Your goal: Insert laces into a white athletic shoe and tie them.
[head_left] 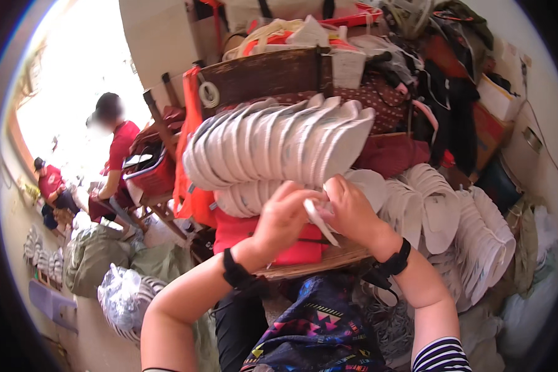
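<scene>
Two bare hands are held close together above the near edge of the wooden tabletop point(347, 255). A thin white strip point(320, 222) is gripped by the bent fingers of the left hand point(281, 217), its free end pointed down toward that edge. The right hand point(353, 212) is curled just beside it, fingertips bunched; whether the strip is also pinched there cannot be told, as the grip is partly hidden. A black band point(234, 273) is worn on the left wrist, and another dark one point(399, 260) on the right.

Just beyond the hands, a long upper row of white soles point(260, 146) is stacked on edge, leaning one against the next, over a lower row point(245, 199) that is partly covered. Red cloth point(234, 232) is spread beneath them toward the near left corner. More nested white soles point(487, 232) are piled past the right edge of the tabletop.

Orange fabric point(193, 149) is draped beside the left edge, and a white roll point(209, 95) is hung against the dark wooden board point(266, 74) at the back. Farther left, a red basket point(152, 178) is seen near a seated person in red point(124, 144).
</scene>
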{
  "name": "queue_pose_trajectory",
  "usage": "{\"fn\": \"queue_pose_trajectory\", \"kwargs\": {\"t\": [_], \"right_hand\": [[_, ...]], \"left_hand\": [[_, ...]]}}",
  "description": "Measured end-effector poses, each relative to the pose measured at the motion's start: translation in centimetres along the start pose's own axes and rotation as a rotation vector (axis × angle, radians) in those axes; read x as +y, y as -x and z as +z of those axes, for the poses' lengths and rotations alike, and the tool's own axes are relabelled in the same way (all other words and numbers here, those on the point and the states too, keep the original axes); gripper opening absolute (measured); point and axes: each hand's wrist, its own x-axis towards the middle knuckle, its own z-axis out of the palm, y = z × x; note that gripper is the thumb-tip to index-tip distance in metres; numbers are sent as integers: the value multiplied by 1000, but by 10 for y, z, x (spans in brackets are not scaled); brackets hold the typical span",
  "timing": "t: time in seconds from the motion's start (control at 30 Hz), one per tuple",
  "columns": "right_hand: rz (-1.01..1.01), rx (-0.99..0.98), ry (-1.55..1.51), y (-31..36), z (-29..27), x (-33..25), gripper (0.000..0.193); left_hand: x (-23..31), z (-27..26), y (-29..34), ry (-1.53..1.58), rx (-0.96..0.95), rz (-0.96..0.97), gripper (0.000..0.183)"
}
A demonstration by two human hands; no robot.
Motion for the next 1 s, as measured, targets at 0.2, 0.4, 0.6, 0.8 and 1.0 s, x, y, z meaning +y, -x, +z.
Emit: {"fn": "queue_pose_trajectory", "kwargs": {"t": [0.2, 0.4, 0.6, 0.8, 1.0], "right_hand": [[37, -120, -61, 10, -2, 9, 10], [299, -140, -240, 0, 5, 4, 19], [331, -96, -244, -2, 7, 7, 27], [383, -82, -227, -6, 13, 6, 27], [382, -73, -204, -9, 16, 9, 25]], "left_hand": [[-13, -8, 46, -145, -18, 105, 22], [-151, -97, 111, -478, 666, -559, 22], [-209, -113, 96, -84, 475, -672, 26], [-210, -109, 98, 106, 680, -697, 23], [-211, -110, 98, 37, 641, -643, 18]]}}
